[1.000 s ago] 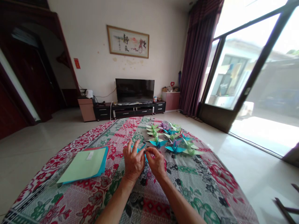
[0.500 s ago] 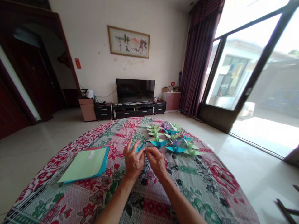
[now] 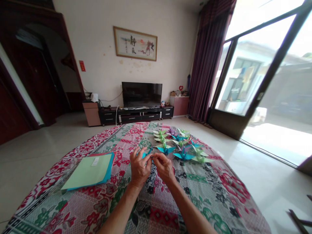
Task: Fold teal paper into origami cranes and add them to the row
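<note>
Blue paper (image 3: 147,152) is held up between the two hands, over the flower-patterned cloth (image 3: 170,201) with which the round worktop is covered; most of it is hidden behind the fingers, so its folded shape cannot be made out, and whether the cloth is touched by it cannot be told. By the left hand (image 3: 140,165) a narrow grip is kept on the paper, with thumb and forefinger brought close together and the other fingers raised and spread. By the right hand (image 3: 163,165) the paper's near end is pinched between thumb and fingertip, the remaining fingers being curled in; the two sets of fingertips are almost met. Beyond and to the right, folded paper cranes (image 3: 183,155) are set out in rough rows, in light green, blue and purple, with their wings spread; one blue crane (image 3: 165,149) is placed just past the right hand. Well to the left of the hands, a stack of paper (image 3: 85,174) is laid flat, topped by a pale green sheet, with blue and red edges shown beneath; on the top sheet a small white slip (image 3: 95,161) is seen. Against the far wall, a television (image 3: 141,95) is stood on a low black cabinet (image 3: 131,114), and above it a framed picture (image 3: 136,43) is hung.
</note>
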A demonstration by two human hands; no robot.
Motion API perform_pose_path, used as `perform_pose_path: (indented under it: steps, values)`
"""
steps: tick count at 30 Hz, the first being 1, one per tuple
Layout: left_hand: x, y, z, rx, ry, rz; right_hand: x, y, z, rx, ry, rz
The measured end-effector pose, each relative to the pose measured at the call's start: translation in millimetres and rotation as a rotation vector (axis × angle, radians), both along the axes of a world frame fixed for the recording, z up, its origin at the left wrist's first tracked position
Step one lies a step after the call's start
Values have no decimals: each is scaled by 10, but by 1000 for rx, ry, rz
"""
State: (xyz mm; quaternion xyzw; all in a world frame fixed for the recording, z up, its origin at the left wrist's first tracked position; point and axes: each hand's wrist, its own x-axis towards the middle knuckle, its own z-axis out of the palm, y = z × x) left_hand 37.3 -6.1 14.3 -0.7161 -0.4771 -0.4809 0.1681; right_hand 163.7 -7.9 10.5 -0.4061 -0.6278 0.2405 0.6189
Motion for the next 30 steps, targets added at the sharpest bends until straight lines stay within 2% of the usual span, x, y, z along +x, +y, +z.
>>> perform_pose_path:
  steps: [6, 9, 13, 20, 25, 30]
  values:
    - [31, -94, 111, 19, 105, 86, 9, 11, -19, 33, -83, -105]
    - [53, -115, 106, -39, 118, 92, 9, 8, -12, 21, -94, -124]
    - [88, -61, 40, -125, -1, -13, 16, 1, 11, 24, -94, -118]
    - [140, 13, -8, -275, -352, -266, 22, -16, 56, 14, -77, -79]
    - [147, -7, 1, -445, -505, -298, 26, -13, 68, -8, -47, -57]
    - [140, -12, 4, -431, -520, -300, 20, -16, 86, -63, 27, -22]
